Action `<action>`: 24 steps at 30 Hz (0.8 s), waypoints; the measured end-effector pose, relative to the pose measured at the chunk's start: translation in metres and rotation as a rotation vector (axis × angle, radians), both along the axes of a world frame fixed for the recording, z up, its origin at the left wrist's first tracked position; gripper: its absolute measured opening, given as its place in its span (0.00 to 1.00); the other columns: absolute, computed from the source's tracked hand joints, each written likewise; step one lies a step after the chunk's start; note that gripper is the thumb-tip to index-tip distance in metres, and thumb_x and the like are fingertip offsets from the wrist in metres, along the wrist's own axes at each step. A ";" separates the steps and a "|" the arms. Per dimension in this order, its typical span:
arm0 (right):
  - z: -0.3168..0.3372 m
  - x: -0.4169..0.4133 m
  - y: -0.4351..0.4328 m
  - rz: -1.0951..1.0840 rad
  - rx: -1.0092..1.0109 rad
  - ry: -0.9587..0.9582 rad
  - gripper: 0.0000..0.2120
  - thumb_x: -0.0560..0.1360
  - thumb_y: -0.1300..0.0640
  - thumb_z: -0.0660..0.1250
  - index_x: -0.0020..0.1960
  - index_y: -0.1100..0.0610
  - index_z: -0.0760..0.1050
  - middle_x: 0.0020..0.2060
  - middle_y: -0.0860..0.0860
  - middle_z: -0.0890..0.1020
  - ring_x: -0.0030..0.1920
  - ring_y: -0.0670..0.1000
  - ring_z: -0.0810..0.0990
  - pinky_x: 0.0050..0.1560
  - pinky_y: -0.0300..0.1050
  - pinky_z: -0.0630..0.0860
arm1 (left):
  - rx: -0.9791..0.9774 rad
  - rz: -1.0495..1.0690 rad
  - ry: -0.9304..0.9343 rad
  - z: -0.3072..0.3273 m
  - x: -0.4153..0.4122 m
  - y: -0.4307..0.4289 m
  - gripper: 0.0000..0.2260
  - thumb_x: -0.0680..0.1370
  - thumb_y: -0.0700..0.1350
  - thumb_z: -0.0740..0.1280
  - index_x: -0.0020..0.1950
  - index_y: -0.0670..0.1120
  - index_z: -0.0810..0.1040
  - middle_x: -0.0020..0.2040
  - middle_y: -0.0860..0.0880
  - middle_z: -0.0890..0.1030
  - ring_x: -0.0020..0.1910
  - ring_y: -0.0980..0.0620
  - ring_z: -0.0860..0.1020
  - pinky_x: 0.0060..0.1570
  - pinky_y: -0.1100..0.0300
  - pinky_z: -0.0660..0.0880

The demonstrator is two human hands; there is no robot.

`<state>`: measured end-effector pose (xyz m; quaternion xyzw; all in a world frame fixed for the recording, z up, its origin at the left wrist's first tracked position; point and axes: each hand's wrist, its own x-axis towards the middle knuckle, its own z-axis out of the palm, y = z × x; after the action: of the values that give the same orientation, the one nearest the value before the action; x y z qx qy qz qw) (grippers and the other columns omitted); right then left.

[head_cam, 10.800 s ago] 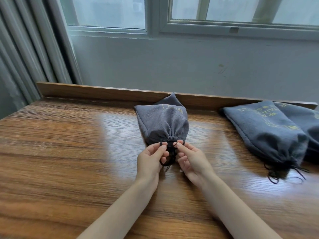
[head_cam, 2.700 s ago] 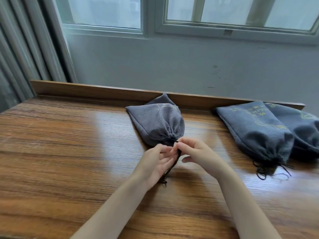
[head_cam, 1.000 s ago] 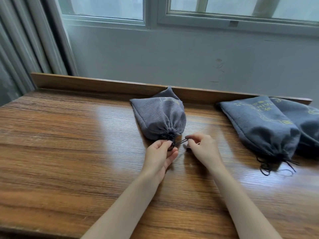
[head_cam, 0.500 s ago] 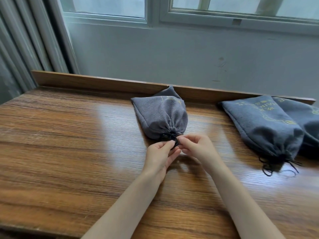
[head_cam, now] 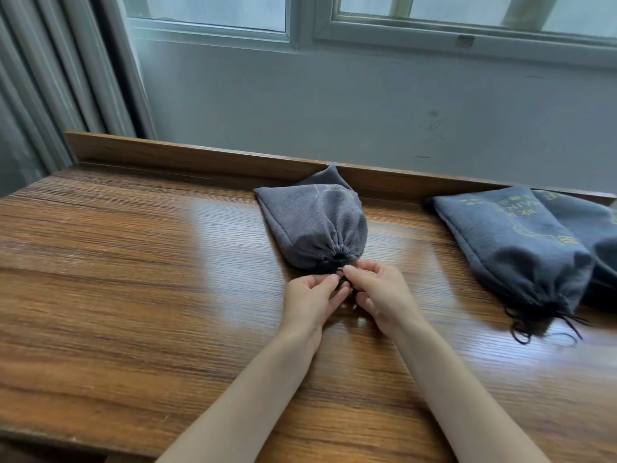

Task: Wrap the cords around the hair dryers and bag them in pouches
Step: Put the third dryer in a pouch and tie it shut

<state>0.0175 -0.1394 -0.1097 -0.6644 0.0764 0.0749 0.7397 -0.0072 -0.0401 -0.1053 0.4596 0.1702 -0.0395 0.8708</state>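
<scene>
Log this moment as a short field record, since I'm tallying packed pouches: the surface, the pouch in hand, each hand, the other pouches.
surface: glossy brown wooden table
pouch in work: bulging grey fabric drawstring pouch, mouth gathered shut
left hand: pinches its thin black drawstring
right hand: pinches the same drawstring
other pouches: grey fabric pouch with yellow print at right, cinched; second grey pouch beside it, partly cropped

A brown wooden table (head_cam: 133, 295) is filling the lower part of the view, its glossy grained top reflecting pale light. A raised wooden rail (head_cam: 200, 158) is running along its far edge, sitting against a grey-blue wall (head_cam: 334, 105) that is showing a few faint scuffs (head_cam: 434, 123). Above, a window (head_cam: 302, 26) with pale frames is letting in daylight. On the left, a grey curtain (head_cam: 50, 81) is hanging in folds beside the table.
</scene>
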 end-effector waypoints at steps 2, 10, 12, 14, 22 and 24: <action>0.002 0.000 -0.001 -0.012 0.033 0.003 0.05 0.75 0.64 0.65 0.50 0.58 0.71 0.31 0.47 0.82 0.26 0.38 0.75 0.25 0.30 0.67 | -0.001 0.010 -0.003 0.000 0.000 -0.001 0.09 0.77 0.30 0.61 0.38 0.35 0.75 0.35 0.44 0.78 0.27 0.59 0.80 0.35 0.70 0.78; 0.011 -0.006 -0.007 0.127 0.026 -0.061 0.07 0.75 0.66 0.65 0.43 0.55 0.73 0.34 0.48 0.80 0.31 0.40 0.77 0.32 0.29 0.73 | 0.012 0.026 -0.013 0.001 -0.001 0.000 0.10 0.77 0.31 0.63 0.37 0.37 0.77 0.32 0.46 0.80 0.29 0.58 0.80 0.34 0.69 0.78; 0.007 -0.006 -0.007 0.117 -0.066 -0.152 0.08 0.72 0.67 0.69 0.43 0.55 0.75 0.35 0.51 0.80 0.32 0.44 0.76 0.33 0.33 0.74 | 0.046 0.033 -0.017 0.001 -0.001 0.000 0.10 0.76 0.31 0.64 0.36 0.38 0.77 0.29 0.48 0.80 0.30 0.57 0.80 0.33 0.69 0.78; 0.006 -0.006 -0.005 0.101 -0.176 -0.247 0.09 0.71 0.68 0.70 0.42 0.55 0.77 0.35 0.52 0.80 0.31 0.43 0.76 0.33 0.35 0.73 | 0.056 0.031 -0.021 0.002 -0.002 -0.001 0.10 0.76 0.31 0.64 0.36 0.38 0.77 0.30 0.47 0.80 0.29 0.58 0.80 0.33 0.70 0.77; 0.004 -0.003 -0.002 0.005 -0.181 -0.265 0.09 0.75 0.67 0.65 0.39 0.56 0.75 0.32 0.51 0.78 0.27 0.39 0.76 0.31 0.31 0.75 | 0.017 0.032 -0.033 0.000 0.000 0.001 0.06 0.74 0.30 0.65 0.39 0.37 0.78 0.30 0.48 0.81 0.28 0.58 0.80 0.34 0.71 0.77; 0.003 0.000 -0.004 -0.039 -0.265 -0.299 0.08 0.75 0.65 0.64 0.39 0.54 0.74 0.33 0.49 0.77 0.30 0.39 0.75 0.32 0.31 0.73 | 0.010 0.019 -0.039 0.000 0.001 0.003 0.05 0.73 0.29 0.66 0.39 0.37 0.78 0.31 0.47 0.81 0.31 0.56 0.81 0.36 0.70 0.78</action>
<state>0.0172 -0.1438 -0.1069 -0.7582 -0.0125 -0.0497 0.6500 -0.0063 -0.0373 -0.1055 0.4630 0.1578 -0.0212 0.8719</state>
